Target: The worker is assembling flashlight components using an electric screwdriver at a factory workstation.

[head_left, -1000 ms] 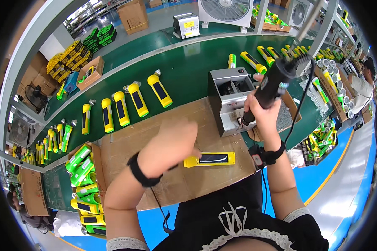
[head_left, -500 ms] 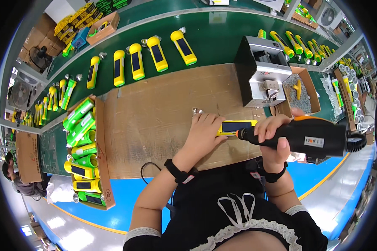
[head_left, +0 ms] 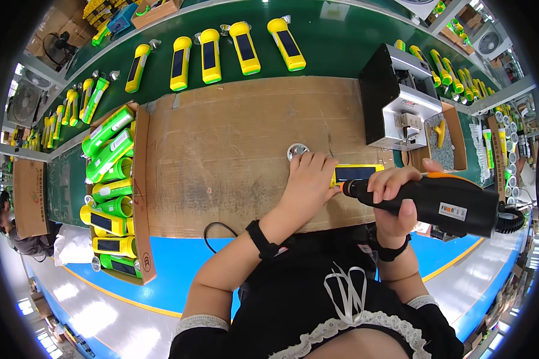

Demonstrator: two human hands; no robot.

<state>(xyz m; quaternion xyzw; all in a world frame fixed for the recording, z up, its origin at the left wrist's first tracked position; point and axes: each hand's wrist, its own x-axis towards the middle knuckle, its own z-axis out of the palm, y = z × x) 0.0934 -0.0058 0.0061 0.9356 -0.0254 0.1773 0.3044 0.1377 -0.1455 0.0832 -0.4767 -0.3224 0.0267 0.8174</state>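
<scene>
Since half a second ago your left hand (head_left: 308,182) has settled flatter on the yellow flashlight (head_left: 356,173), and the electric screwdriver (head_left: 428,202) has swung lower, so its tip now sits at the flashlight's near edge.

Seen from the head camera, the flashlight lies flat on the wooden board (head_left: 221,155), near the board's right end, lengthwise from left to right. Your left hand presses down on its left part, fingers spread and covering it; a round silver reflector (head_left: 297,150) shows just beyond your fingertips. Your right hand (head_left: 395,197) is wrapped firmly round the black and orange screwdriver, which lies almost level and points left toward the flashlight, just to the right of your left hand.

Beyond the board's right end stands a grey machine (head_left: 398,105). At the board's left end, a cardboard box (head_left: 142,197) holds green and yellow flashlights. Past the board's far edge, more yellow flashlights (head_left: 245,48) lie in a row on the green belt (head_left: 335,36).
</scene>
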